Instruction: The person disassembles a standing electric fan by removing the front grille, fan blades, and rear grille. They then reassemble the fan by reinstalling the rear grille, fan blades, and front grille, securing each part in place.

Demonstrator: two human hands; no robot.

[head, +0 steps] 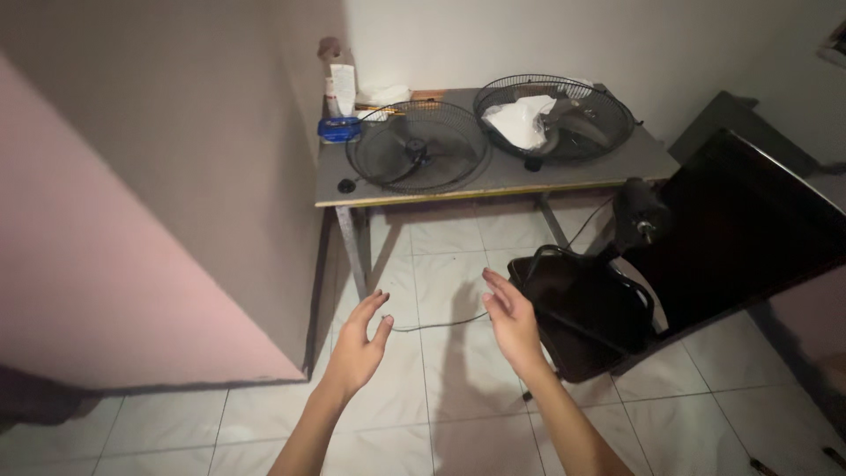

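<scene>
Fingers [374, 304] of the left hand [359, 348] are spread and slightly curled, and they hold nothing; the right hand [511, 322] is also open, palm turned inward, fingers loose, with nothing in it. Both hands hang in the air above the white tiled floor [458, 414], apart from each other, and a thin black cable [436, 324] lies on the tiles between them. Just beside the right hand stands the dark fan base [586, 308], with a fan motor [639, 211] on its stem above it, leaning near a big black panel [749, 220]. Farther away is a grey table [502, 176], and on it lie two round wire fan grilles: the left grille [419, 145] with the blade inside, and the right grille [555, 119] with a white plastic bag [520, 123] in it. A blue box [339, 130] and a white bottle [341, 88] stand at the table's left back corner. I judge that the hands are between two actions, near the fan base and cable but not touching them; to take hold of either, the right hand must go lower and to the side. It is hard to see where the cable ends, the panel is cut by the frame edge, and the small things behind the grilles are too dim to name.
</scene>
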